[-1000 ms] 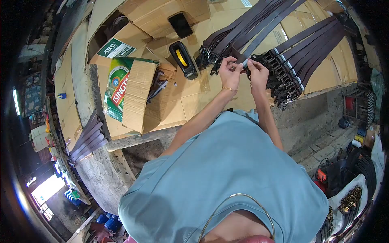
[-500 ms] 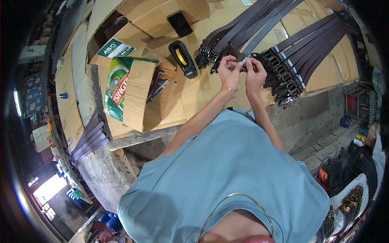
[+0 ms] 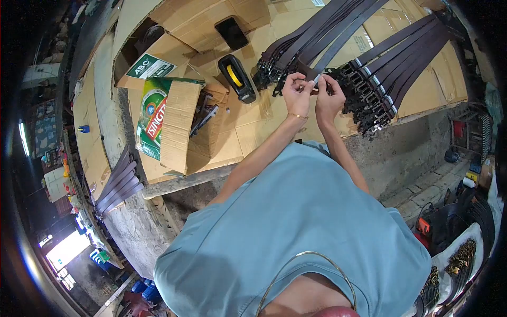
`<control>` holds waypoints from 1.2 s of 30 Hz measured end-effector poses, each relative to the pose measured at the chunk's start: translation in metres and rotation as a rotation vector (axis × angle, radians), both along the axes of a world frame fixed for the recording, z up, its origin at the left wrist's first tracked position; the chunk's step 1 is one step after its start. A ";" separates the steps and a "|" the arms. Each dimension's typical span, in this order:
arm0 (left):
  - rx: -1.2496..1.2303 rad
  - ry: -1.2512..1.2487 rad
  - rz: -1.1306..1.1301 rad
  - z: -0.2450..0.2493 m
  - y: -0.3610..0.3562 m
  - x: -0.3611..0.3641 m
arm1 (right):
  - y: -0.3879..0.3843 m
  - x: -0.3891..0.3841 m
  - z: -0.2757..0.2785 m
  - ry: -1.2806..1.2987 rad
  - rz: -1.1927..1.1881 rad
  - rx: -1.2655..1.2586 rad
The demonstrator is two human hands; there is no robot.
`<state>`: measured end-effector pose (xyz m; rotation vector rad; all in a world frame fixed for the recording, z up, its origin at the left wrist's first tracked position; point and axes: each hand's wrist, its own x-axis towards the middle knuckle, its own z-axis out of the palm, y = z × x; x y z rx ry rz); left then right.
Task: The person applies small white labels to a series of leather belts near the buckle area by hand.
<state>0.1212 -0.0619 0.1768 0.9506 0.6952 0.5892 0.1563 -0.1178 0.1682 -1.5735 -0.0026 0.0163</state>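
Observation:
My left hand (image 3: 297,96), a bracelet at its wrist, is closed in a pinch at the buckle end of a dark belt (image 3: 334,50). Close beside it my right hand (image 3: 330,98) pinches the same end, fingertips nearly meeting. A small whitish piece shows on the belt between the thumbs; what it is I cannot make out. Left of this belt lies a bundle of dark belts (image 3: 301,39) with buckles toward me. To the right, more belts (image 3: 409,63) lie fanned out, with whitish bands near their metal buckles (image 3: 369,95).
A tape dispenser (image 3: 236,79) with yellow core and a black phone (image 3: 232,33) lie on the cardboard-covered table (image 3: 240,129). A green Tsingtao carton (image 3: 177,124) with small items stands left. More straps (image 3: 120,179) hang at the far left edge. Buckled belts (image 3: 462,256) lie low right.
Both hands stay at the belt end, with slight shifts of the fingers. The view has moved a little; nothing else visibly differs.

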 end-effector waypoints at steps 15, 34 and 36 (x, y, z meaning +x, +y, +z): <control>-0.042 -0.022 -0.044 -0.004 0.009 -0.007 | -0.020 0.024 0.002 0.132 0.256 0.147; 0.172 -0.012 -0.112 -0.020 0.011 -0.009 | -0.027 0.034 0.011 0.138 0.488 -0.131; 0.222 0.000 -0.105 -0.022 0.013 -0.010 | -0.031 0.036 0.020 0.227 0.521 -0.115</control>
